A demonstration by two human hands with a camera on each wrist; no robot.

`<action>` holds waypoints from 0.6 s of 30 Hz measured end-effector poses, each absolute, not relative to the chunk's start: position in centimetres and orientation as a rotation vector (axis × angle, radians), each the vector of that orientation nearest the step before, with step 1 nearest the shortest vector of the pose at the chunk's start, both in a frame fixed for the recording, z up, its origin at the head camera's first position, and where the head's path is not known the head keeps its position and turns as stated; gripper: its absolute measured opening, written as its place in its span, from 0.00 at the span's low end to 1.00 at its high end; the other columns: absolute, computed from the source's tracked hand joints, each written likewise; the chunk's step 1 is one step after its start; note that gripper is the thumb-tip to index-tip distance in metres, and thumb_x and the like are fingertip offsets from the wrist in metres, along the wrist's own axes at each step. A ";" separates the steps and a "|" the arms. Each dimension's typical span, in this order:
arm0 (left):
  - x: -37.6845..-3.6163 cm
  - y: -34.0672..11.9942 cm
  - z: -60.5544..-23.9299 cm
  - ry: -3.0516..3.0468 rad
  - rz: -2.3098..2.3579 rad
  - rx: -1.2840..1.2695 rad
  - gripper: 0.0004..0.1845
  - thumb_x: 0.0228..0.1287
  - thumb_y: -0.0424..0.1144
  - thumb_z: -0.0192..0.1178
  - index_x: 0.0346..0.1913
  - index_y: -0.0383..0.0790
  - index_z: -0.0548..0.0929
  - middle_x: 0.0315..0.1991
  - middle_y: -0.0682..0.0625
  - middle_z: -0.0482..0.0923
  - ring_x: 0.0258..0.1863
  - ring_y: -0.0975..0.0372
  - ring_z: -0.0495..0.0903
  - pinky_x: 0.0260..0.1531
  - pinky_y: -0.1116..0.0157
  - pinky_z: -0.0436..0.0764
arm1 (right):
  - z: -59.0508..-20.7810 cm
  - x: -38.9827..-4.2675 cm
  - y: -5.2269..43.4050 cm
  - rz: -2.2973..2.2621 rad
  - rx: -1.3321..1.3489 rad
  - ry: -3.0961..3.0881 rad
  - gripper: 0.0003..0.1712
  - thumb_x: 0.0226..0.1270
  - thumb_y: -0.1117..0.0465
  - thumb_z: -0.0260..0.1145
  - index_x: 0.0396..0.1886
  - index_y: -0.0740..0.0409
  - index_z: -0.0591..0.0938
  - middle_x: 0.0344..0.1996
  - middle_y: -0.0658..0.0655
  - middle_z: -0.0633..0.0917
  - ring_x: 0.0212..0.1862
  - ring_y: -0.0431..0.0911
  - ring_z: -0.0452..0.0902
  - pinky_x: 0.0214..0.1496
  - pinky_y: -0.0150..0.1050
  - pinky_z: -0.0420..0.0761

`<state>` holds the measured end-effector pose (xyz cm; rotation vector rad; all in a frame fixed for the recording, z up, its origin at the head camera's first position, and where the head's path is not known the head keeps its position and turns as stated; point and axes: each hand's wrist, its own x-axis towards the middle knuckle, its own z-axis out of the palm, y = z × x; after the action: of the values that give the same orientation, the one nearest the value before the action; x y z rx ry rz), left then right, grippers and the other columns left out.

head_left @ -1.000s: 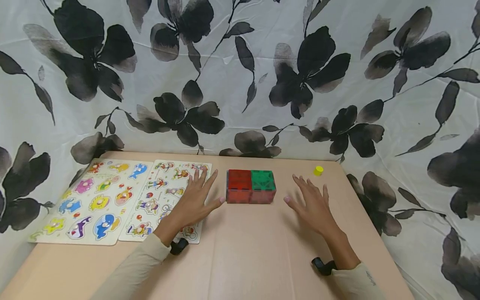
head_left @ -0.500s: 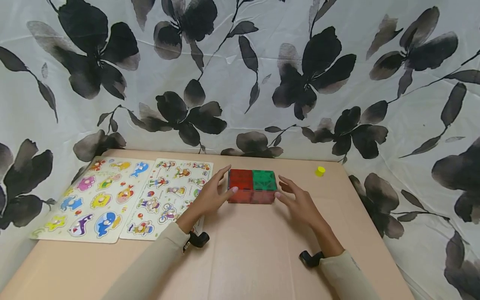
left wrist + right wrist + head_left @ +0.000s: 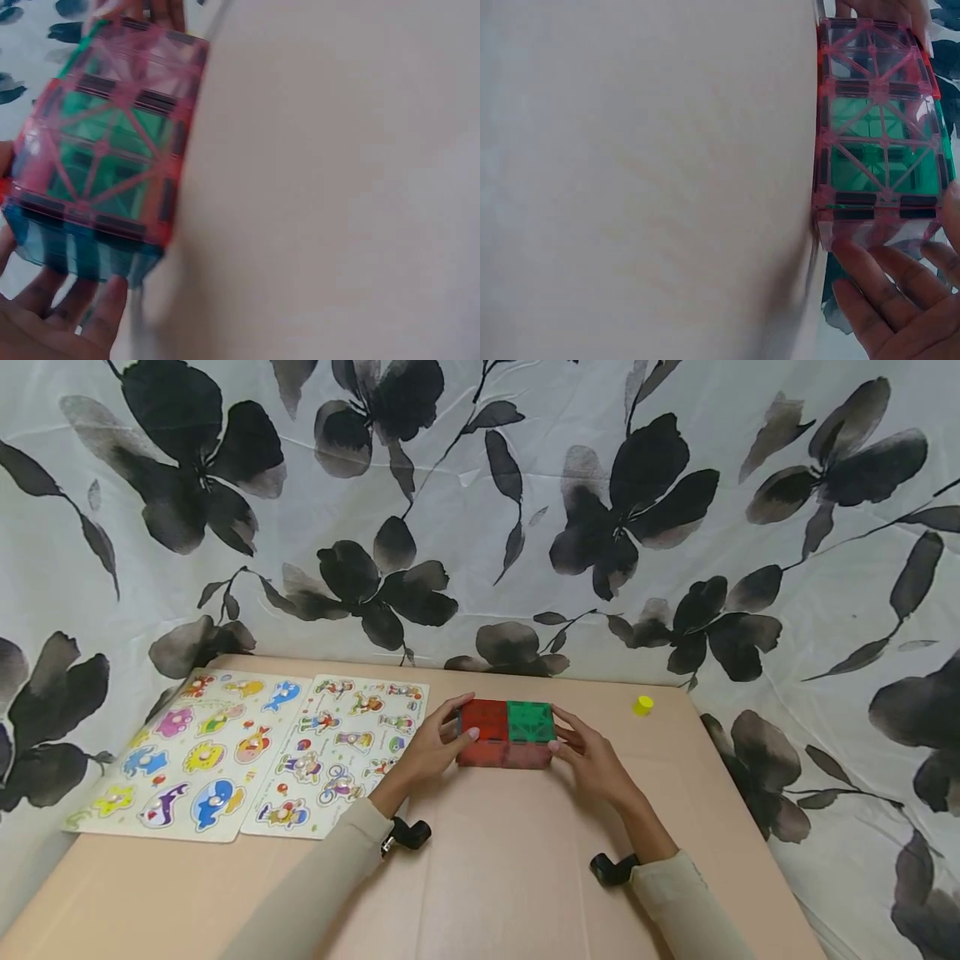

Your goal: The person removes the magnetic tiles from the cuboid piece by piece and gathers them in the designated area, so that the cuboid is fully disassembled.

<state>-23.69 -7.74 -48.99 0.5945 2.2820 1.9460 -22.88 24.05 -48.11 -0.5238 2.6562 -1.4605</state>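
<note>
In the head view a box built of see-through magnetic tiles (image 3: 504, 753) sits mid-table, its top half red and half green. My left hand (image 3: 429, 750) grips its left end, thumb at the front edge and fingers toward the back. At the opposite end my right hand (image 3: 597, 762) holds it the same way. Pink tiles with cross ribs face the left wrist camera, and the fingers (image 3: 105, 311) press on a blue end tile (image 3: 82, 244). From the right wrist, fingertips (image 3: 859, 262) touch a pale pink end tile (image 3: 885, 231).
Two sticker sheets (image 3: 258, 802) with cartoon figures lie on the left of the wooden table (image 3: 510, 877). A small yellow cylinder (image 3: 642, 705) stands near the back right. A white cloth with dark flowers (image 3: 495, 535) hangs right behind the table.
Both hands have come inward from either side, from spread above the table to gripping the two ends of the tile box. The box stays at about the same spot.
</note>
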 end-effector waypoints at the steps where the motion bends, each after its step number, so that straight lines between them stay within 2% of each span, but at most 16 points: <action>1: -23.7 -7.7 -49.1 2.273 1.948 0.592 0.34 0.79 0.37 0.62 0.82 0.48 0.63 0.78 0.37 0.66 0.78 0.37 0.67 0.75 0.41 0.73 | -48.0 -22.9 24.2 -1.464 -0.534 2.649 0.40 0.79 0.59 0.66 0.85 0.42 0.63 0.74 0.61 0.78 0.73 0.59 0.77 0.72 0.61 0.78; 10: -23.7 -7.9 -49.5 2.248 1.950 0.555 0.34 0.79 0.39 0.62 0.82 0.56 0.64 0.79 0.43 0.66 0.79 0.41 0.67 0.76 0.44 0.73 | -47.9 -23.1 25.0 -1.464 -0.632 2.576 0.40 0.80 0.62 0.63 0.86 0.44 0.62 0.77 0.61 0.74 0.76 0.59 0.74 0.73 0.57 0.77; 18: -23.7 -7.8 -49.7 2.243 1.959 0.569 0.34 0.79 0.39 0.63 0.82 0.56 0.64 0.79 0.42 0.66 0.79 0.40 0.67 0.74 0.43 0.74 | -47.8 -23.2 25.2 -1.480 -0.689 2.524 0.38 0.83 0.63 0.61 0.86 0.51 0.60 0.81 0.63 0.68 0.77 0.63 0.71 0.73 0.58 0.76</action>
<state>-23.72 -7.84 -49.74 0.5688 2.2433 1.9590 -23.18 25.17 -47.80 -0.6890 2.5239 -1.4799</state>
